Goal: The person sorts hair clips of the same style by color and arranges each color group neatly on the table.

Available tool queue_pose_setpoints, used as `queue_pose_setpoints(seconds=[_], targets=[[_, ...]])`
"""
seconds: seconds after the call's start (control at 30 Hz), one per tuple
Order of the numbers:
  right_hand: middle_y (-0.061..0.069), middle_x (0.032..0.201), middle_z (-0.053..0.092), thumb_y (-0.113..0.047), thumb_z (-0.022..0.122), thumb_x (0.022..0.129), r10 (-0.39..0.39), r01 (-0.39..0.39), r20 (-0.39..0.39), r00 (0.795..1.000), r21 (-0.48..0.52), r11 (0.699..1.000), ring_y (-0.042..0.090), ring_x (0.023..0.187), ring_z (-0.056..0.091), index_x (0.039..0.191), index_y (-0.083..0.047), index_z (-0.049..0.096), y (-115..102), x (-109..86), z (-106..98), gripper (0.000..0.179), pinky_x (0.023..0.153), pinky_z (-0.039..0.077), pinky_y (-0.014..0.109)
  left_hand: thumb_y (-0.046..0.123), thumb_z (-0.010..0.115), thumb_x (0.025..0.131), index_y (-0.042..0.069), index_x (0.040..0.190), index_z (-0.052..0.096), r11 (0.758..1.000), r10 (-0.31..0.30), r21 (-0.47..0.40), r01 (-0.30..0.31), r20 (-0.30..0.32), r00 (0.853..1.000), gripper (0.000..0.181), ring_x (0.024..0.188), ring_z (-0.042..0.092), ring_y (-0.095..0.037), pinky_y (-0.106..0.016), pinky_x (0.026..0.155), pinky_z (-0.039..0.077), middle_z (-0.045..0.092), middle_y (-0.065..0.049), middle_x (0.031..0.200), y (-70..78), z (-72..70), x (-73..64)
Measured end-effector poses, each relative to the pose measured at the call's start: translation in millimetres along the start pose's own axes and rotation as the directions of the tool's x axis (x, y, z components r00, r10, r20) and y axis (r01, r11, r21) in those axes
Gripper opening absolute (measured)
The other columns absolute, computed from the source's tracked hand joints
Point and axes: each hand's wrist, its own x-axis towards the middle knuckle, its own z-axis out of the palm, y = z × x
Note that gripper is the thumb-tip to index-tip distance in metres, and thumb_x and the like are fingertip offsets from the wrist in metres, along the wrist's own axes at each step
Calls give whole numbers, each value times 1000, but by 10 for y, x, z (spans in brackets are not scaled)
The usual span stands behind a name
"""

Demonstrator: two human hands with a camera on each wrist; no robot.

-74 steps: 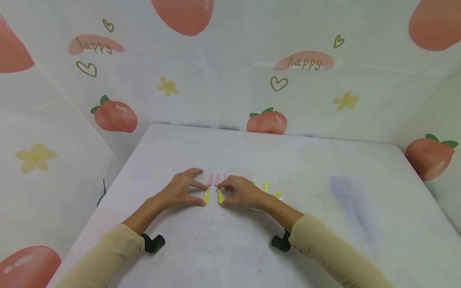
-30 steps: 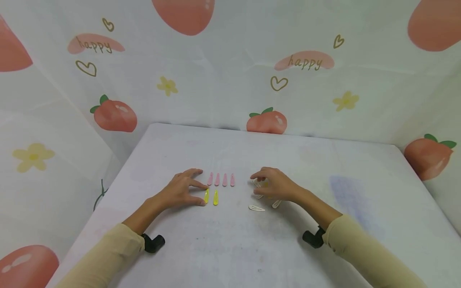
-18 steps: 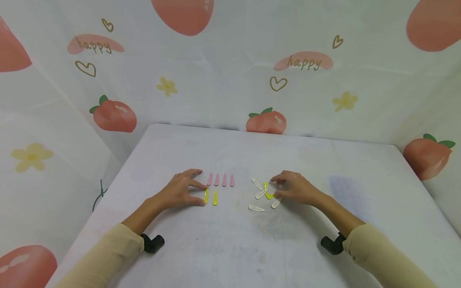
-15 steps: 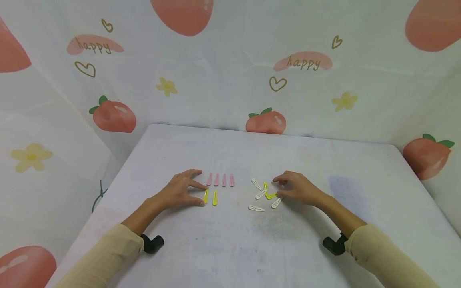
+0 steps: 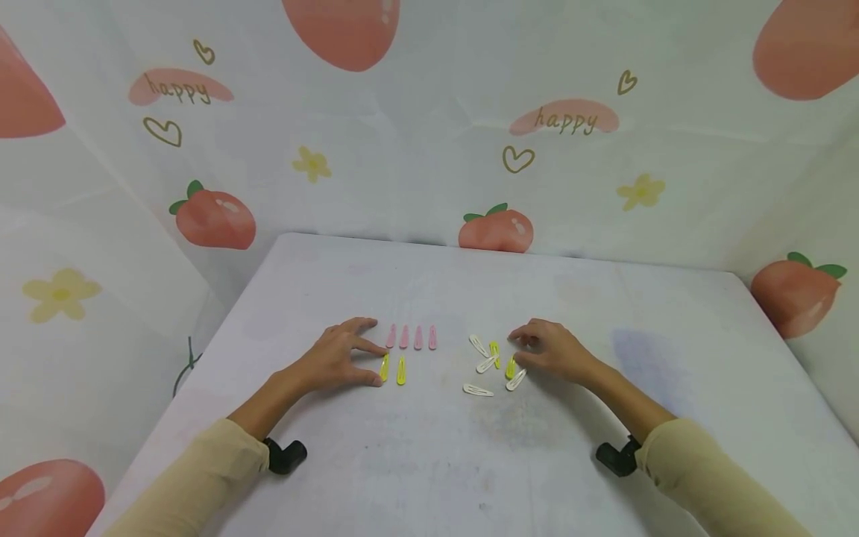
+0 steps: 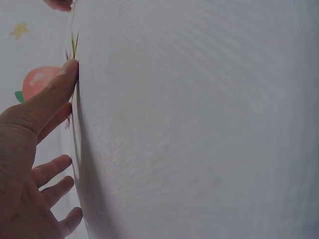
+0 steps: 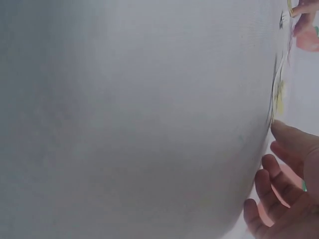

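Observation:
In the head view my left hand (image 5: 338, 356) holds a yellow snap hair clip (image 5: 385, 368) lengthwise, index fingertip at its far end and thumb at its near end. A second yellow hair clip (image 5: 401, 371) lies just right of it. My right hand (image 5: 552, 350) is low over the table at a loose group of clips. Its thumb tip touches another yellow hair clip (image 5: 510, 368), while the index fingertip stays apart from the thumb. In the right wrist view the right thumb (image 7: 294, 137) is right at the clips, seen edge-on at table level.
Several pink hair clips (image 5: 418, 337) stand in a row beyond the yellow pair. White hair clips (image 5: 478, 390) and one more yellow clip (image 5: 495, 353) lie scattered left of the right hand. A white-covered table (image 5: 429, 462) meets a peach-print cloth (image 5: 416, 149) behind.
The right hand has let go of the second yellow clip and moved right to the scattered group. There, a yellow clip has turned to point toward the near edge. The left hand has stayed put.

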Motion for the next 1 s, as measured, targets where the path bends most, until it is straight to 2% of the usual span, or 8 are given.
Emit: queue_pose_setpoints(seconds=[0.1, 0.2, 0.4, 0.57, 0.83, 1.0], targets=[[-4, 87, 62, -15, 78, 85, 0, 0, 0, 1000, 11, 1000, 15, 84, 56, 107, -4, 74, -5, -22, -4, 25, 78, 48, 38, 47, 88, 71, 18, 114, 78, 1000, 5, -2, -5, -2, 1000, 53, 140, 37, -37, -61, 111, 26, 47, -16, 148, -4, 7, 3], [-5, 90, 64, -24, 80, 84, 4, -4, 13, 1000, 30, 1000, 14, 85, 57, 106, -5, 75, -32, -50, -9, 29, 78, 48, 36, 47, 88, 70, 18, 114, 78, 1000, 4, 0, -4, -3, 1000, 54, 140, 37, -37, -61, 111, 26, 48, -16, 148, -4, 8, 3], [-5, 93, 65, -40, 88, 72, 3, -3, 9, 1000, 10, 1000, 14, 86, 57, 103, -8, 77, -89, -97, 17, 46, 76, 47, 35, 47, 88, 70, 17, 114, 78, 1000, 4, -4, -4, -3, 1000, 53, 140, 37, -37, -61, 111, 25, 47, -17, 148, -1, 0, 2], [-6, 94, 64, -41, 90, 68, 5, -5, -9, 1000, -43, 999, 14, 88, 57, 103, -9, 78, -116, -124, 46, 49, 77, 49, 35, 46, 87, 71, 17, 114, 78, 1000, 3, 3, -3, 0, 1000, 53, 140, 37, -37, -61, 111, 26, 47, -17, 148, 3, -5, 2], [-4, 93, 65, -31, 88, 72, -30, 28, -21, 999, -60, 998, 15, 87, 57, 103, -8, 78, -163, -131, 65, 39, 74, 47, 34, 45, 88, 71, 16, 114, 77, 1000, 2, 2, -2, -1, 1000, 53, 140, 37, -37, -61, 111, 26, 47, -17, 148, 26, -17, -1], [-4, 92, 65, -40, 89, 70, 19, -22, -27, 999, -107, 994, 13, 85, 56, 102, -9, 78, -230, -139, 80, 46, 72, 46, 33, 44, 88, 71, 16, 115, 77, 1000, 1, -2, -1, 6, 1000, 53, 140, 36, -37, -61, 111, 25, 47, -18, 148, 37, -20, -3]])
